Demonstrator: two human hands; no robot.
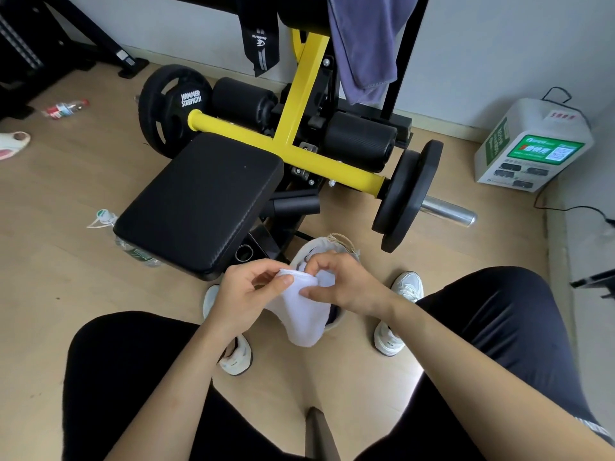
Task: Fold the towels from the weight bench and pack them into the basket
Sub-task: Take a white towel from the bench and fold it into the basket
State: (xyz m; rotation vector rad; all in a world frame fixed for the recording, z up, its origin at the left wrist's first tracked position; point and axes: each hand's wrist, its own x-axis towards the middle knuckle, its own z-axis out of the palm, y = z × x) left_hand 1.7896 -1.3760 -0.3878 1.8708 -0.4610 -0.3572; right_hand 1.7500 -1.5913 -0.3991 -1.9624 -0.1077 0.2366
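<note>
Now left grip and right grip both pinch the towel by its top edge, just above the basket on the floor; likely best to match corners squarely before creasing.

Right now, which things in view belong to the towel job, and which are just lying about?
For the job: white towel, pinched by left hand and right hand; basket beneath it; purple towel hung on the bench.
Lying about: red-label bottle; green-label bottle; slipper; white box; weight plate.
</note>
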